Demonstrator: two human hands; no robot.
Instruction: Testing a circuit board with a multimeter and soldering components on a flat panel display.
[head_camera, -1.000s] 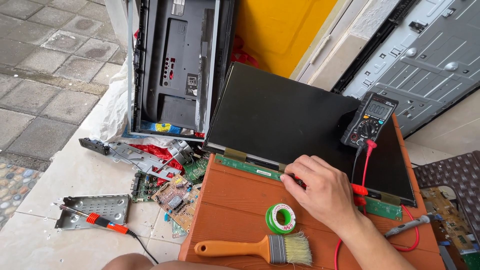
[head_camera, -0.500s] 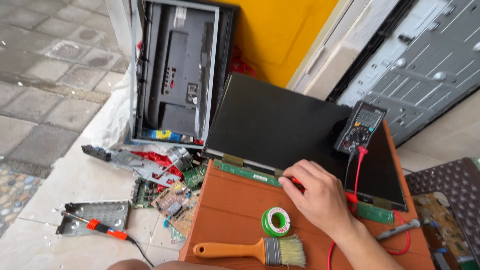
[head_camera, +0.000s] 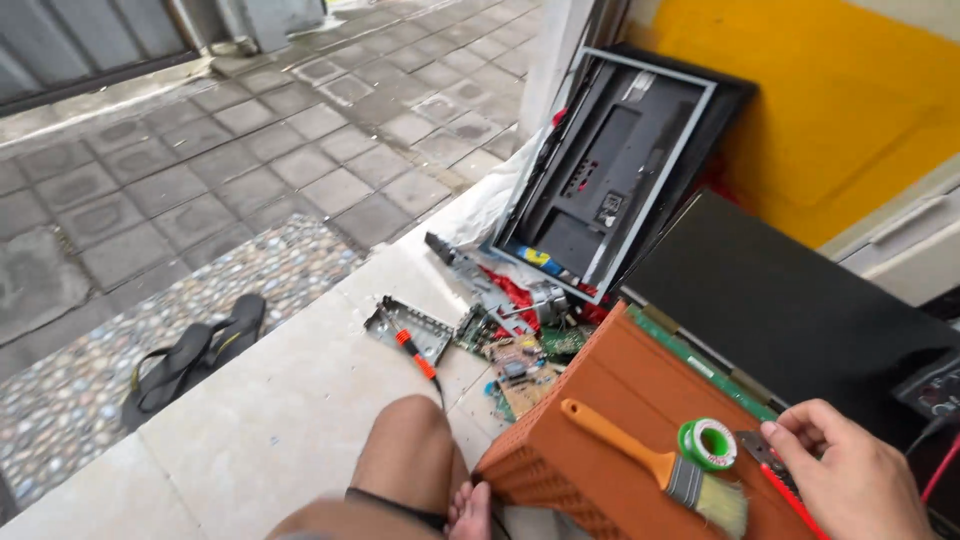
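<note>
One right hand (head_camera: 850, 480) on orange worktop (head_camera: 600, 450) pinching one red probe (head_camera: 790, 495), one brush (head_camera: 655, 462), one green solder spool (head_camera: 707, 443), two sandals (head_camera: 190, 355) on paving, left hand unseen

Flat black screen panel (head_camera: 800, 300) lying across the orange table's far side, opened television back (head_camera: 610, 170) leaning against the yellow wall, a small blue-and-yellow label (head_camera: 535, 257) showing at its lower edge, multimeter display (head_camera: 935, 392) peeking in at far right.
</note>
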